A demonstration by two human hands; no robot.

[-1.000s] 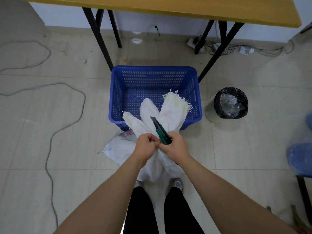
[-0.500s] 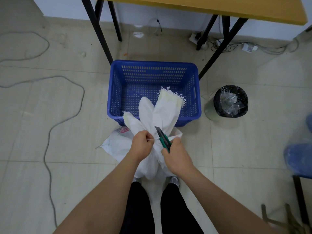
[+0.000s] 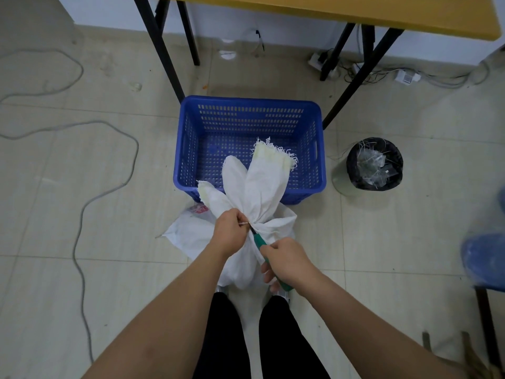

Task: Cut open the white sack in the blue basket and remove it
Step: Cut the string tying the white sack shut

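Head view. I am looking down on a beige tiled floor [image 3: 382,242] running back to a pale wall. A yellow-topped table [image 3: 355,15] on black legs is standing across the far side, and a grey cable [image 3: 109,192] is looping over the tiles on the left. A power strip with a tangle of wires [image 3: 363,69] is lying by the wall under the table. A black-lined bin [image 3: 375,163] is standing just beside the basket's right side.

The blue basket [image 3: 273,116] is sitting on the floor under the table's near edge. The white sack [image 3: 262,184] is lying out of it, standing on the floor against the basket's near wall, with its frayed top flaps leaning over the rim.

The left hand [image 3: 228,233] is pinching a thin white tie at the sack's gathered neck, fingers pressed together. The right hand [image 3: 287,262] is wrapping closed around the green utility knife [image 3: 259,242]; the blade tip is touching the neck just beside the left fingertips.

Count: one basket, one sack, one knife, one bin, two hands. I am also seeing a blue blurred shape [image 3: 483,258] at the right edge; I cannot tell what it is.
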